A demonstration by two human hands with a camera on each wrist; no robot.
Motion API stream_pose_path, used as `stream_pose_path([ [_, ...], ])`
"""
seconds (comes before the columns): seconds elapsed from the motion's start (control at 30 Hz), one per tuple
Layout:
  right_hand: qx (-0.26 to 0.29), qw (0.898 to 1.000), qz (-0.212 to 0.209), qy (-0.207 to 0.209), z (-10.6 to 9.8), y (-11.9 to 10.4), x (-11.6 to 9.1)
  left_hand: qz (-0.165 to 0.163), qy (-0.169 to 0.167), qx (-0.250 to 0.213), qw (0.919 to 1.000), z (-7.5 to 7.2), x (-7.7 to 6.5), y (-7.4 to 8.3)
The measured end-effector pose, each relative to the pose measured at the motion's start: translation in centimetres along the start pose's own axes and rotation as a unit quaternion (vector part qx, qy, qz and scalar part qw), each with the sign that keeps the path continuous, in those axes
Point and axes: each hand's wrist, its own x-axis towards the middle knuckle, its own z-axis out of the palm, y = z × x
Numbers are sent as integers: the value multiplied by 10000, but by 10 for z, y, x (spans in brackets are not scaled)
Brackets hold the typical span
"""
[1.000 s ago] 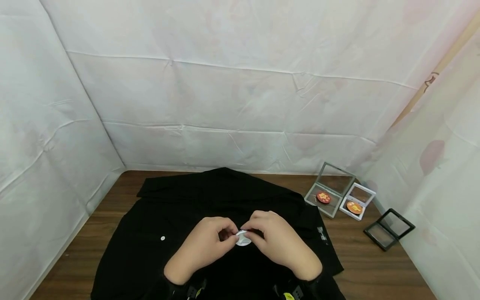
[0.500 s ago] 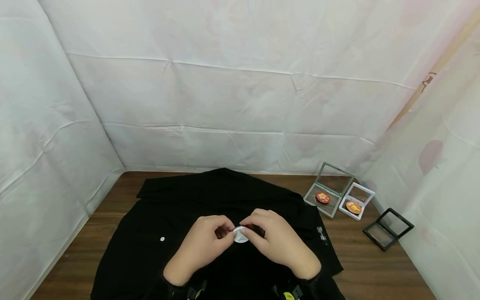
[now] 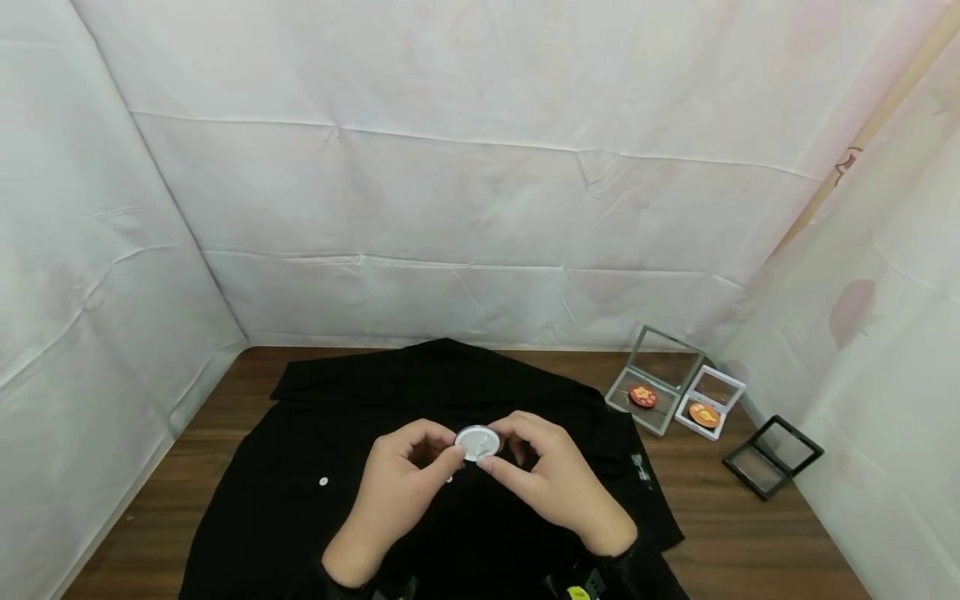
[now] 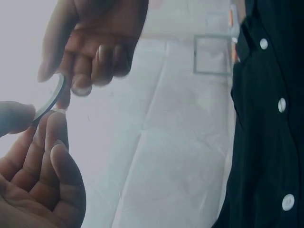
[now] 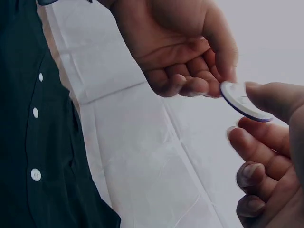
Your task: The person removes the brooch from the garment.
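Note:
Held up over the black shirt (image 3: 360, 417) is a round pin badge (image 3: 475, 443), its pale back with a pin facing up. My left hand (image 3: 401, 483) pinches its left edge between thumb and fingers. At the right edge, my right hand (image 3: 562, 479) pinches it the same way. Seen from the left wrist, the badge (image 4: 51, 99) appears nearly edge-on between both hands. In the right wrist view the pale back of the badge (image 5: 242, 100) and its dark blue rim show; its front is hidden.
Two open cases hold round badges at the back right: a grey-framed case (image 3: 660, 371) with a red badge and a white case (image 3: 712, 400) with an orange one. Nearer stands an open black case (image 3: 772, 458). White cloth walls (image 3: 450, 208) enclose the wooden table (image 3: 720, 517).
Both hands have raised the badge off the shirt and brought it slightly left and away from the body. Its back now shows more fully, and a shirt button has come into sight below.

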Motion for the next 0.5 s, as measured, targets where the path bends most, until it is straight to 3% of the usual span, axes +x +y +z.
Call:
stream_pose_path([
  [0.2, 452, 9981, -204, 365, -1, -5, -2, 96, -204, -538, 9983, 4, -3, 7],
  [0.5, 554, 9974, -263, 390, 1, -12, -2, 207, -423, -473, 9978, 0, -4, 8],
])
